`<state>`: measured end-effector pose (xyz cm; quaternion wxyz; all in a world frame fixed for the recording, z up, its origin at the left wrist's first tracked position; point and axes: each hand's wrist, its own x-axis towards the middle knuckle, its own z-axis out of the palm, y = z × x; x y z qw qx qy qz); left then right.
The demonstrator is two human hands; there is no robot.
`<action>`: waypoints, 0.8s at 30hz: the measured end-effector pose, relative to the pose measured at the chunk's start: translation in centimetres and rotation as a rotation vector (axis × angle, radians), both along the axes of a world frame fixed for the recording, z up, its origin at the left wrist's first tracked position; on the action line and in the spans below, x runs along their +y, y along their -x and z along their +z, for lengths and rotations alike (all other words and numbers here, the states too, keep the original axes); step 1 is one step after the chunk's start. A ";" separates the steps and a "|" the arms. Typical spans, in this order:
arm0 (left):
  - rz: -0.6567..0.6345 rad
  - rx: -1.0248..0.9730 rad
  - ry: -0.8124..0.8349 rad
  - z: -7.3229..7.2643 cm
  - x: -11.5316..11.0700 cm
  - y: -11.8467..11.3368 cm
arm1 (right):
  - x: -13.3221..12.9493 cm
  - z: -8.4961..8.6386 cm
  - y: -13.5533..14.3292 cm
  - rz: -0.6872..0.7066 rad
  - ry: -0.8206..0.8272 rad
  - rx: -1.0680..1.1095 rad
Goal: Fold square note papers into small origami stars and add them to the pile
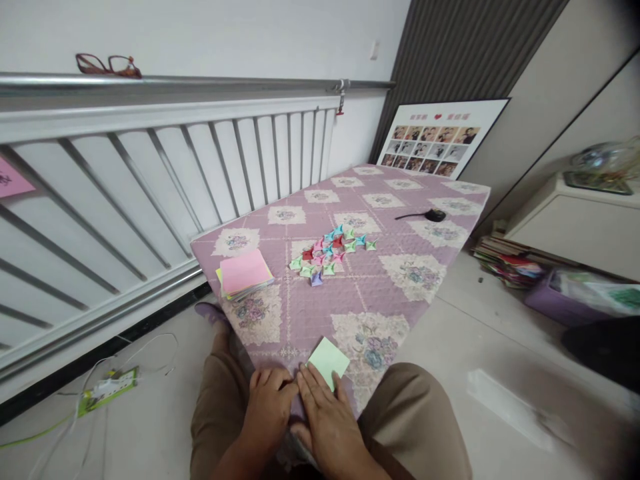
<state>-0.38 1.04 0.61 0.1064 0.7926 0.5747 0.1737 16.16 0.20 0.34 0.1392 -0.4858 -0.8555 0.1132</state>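
Note:
A square of light green paper (330, 361) lies turned cornerwise on the table near its front edge. Stretched out flat, the fingers of my right hand (327, 420) rest over the near-left part of this paper. My left hand (270, 403) is beside it at the cloth's edge, fingers curled together and the tips close to my right fingers. Whatever may be between those left fingertips is hidden. Farther up the table sits a cluster of several small folded paper pieces (327, 250) in green, pink, red, blue and purple. Left of them is a stack of coloured paper squares (245, 272), pink on top.
A purple flowered tablecloth (370, 290) covers the table. Farther right lies a small black object with a thin tail (435, 215). The white radiator (240, 153) borders the left side, with glasses (109, 65) above it. A power strip (110, 390) and cables are on the floor.

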 end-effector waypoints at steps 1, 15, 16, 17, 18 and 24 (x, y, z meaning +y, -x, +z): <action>-0.024 0.010 -0.019 0.0 -0.2 0.2 | -0.2 0.0 0.0 0.013 0.057 -0.023; -0.222 0.037 -0.264 -1.3 -1.5 2.6 | -1.3 0.9 -5.2 -0.084 0.180 -0.125; -0.219 0.014 -0.257 -1.1 -1.4 2.5 | -1.1 1.3 -5.0 -0.103 0.167 -0.112; -0.212 -0.007 -0.234 -0.9 -1.3 2.3 | -0.9 1.7 -4.6 -0.127 0.151 -0.096; -0.199 -0.023 -0.196 -0.6 -1.1 2.1 | -0.7 2.0 -4.3 -0.154 0.132 -0.078; -0.127 0.116 0.081 1.4 0.9 1.0 | 1.4 3.1 -2.9 -0.236 0.010 -0.041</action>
